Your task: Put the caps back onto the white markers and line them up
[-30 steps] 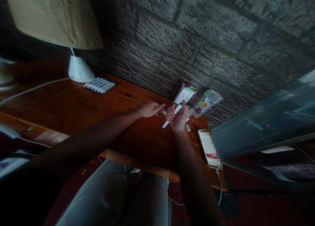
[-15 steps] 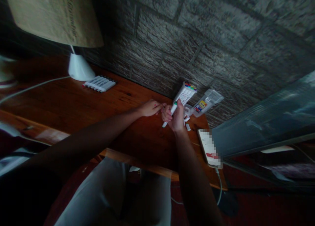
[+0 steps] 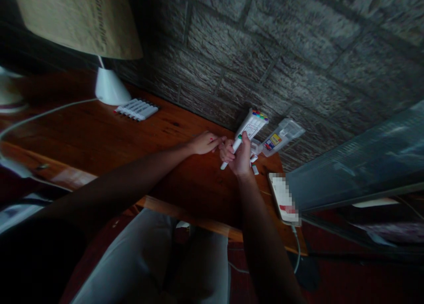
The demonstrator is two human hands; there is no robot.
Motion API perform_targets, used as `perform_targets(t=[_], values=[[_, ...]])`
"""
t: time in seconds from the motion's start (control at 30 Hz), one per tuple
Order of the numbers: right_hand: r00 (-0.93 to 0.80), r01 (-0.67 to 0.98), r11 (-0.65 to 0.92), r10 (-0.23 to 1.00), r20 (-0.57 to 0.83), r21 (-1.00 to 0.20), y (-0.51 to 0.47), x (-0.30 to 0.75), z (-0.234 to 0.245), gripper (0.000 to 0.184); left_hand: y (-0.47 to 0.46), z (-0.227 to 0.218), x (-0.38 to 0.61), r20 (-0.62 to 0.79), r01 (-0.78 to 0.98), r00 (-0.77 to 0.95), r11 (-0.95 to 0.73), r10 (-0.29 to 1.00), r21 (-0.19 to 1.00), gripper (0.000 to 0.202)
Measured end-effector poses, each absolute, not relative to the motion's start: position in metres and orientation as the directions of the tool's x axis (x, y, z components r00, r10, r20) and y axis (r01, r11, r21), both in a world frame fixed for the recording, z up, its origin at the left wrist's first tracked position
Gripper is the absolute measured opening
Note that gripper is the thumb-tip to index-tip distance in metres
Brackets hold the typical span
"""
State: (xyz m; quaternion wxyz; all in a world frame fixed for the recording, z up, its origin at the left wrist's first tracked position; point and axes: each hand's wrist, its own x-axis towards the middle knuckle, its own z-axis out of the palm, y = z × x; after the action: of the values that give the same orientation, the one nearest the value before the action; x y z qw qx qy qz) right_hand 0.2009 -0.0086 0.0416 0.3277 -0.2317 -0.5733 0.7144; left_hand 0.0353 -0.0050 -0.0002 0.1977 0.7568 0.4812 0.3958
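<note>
My right hand [image 3: 239, 159] is closed around a white marker [image 3: 236, 144], which slants with its green end up by the thumb and its lower end pointing down toward the table. My left hand [image 3: 204, 143] rests on the table with its fingers stretched toward the right hand's fingers; whether they touch is hard to tell. A small red mark shows on its back. Just behind the right hand stands a case of white markers [image 3: 255, 121] with coloured ends up. A small white cap-like piece [image 3: 255, 169] lies beside the right wrist.
A clear plastic case [image 3: 284, 136] with a colourful label leans near the stone wall [image 3: 212, 43]. To the right lies a phone [image 3: 281, 198] with a cable. Several markers [image 3: 138, 109] lie in a row by the lamp [image 3: 111, 88] on the wooden table [image 3: 179, 123].
The view has shifted slightly, so things sit a little farther right. Both hands keep nearly the same pose, and the marker stays in my right hand.
</note>
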Motion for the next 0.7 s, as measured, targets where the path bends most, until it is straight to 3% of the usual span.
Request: perform_targets(t=[0.7], values=[[-0.744,-0.332,-0.096,0.638,0.198,-0.938,-0.0054,0.2011,0.0391,0.073,-0.0023,-0.0028,0.0328,0.405,0.583,0.281,-0.49,0.87,0.648,0.045]])
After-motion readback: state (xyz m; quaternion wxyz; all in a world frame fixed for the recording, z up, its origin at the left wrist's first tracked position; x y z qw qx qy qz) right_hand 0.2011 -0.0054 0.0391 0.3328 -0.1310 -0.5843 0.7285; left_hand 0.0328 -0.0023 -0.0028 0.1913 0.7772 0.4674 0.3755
